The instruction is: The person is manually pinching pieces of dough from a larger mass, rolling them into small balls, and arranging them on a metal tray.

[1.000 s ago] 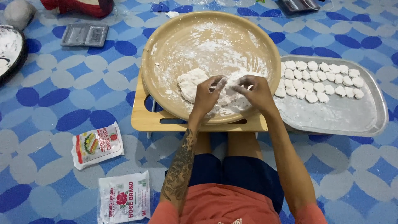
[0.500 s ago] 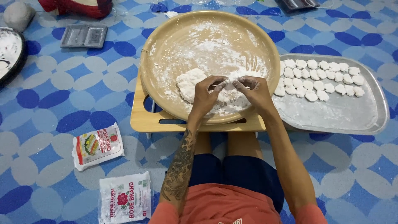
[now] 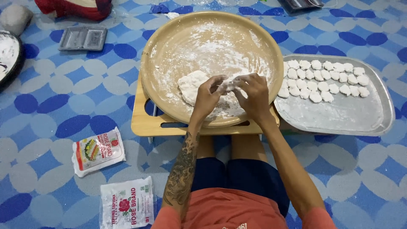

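Far to my left a dark round pan (image 3: 7,57) dusted white sits at the edge of the patterned blue mat (image 3: 63,110), with a small grey divided tray (image 3: 82,38) beyond it and two flour packets (image 3: 98,151) (image 3: 126,202) lying flat near my left knee. In front of me the big tan round tray (image 3: 161,55), floured all over, rests on a low wooden table (image 3: 142,121). The lump of white dough (image 3: 190,85) lies in the near half of that tray, just left of my fingers. My left hand (image 3: 207,95) is curled, thumb and fingertips pinched on a small piece of dough (image 3: 229,86), and my right hand (image 3: 254,95) meets it from the other side, so both hands are closed together on that one bit. A moment ago my hands sat lower and a little more apart on the dough; now they have drawn up and together, which I take to mean a piece has been pulled free and is being shaped. To my right the metal tray (image 3: 339,118) holds rows of small white dough pieces (image 3: 326,78) along its far side, the near part bare and floury.
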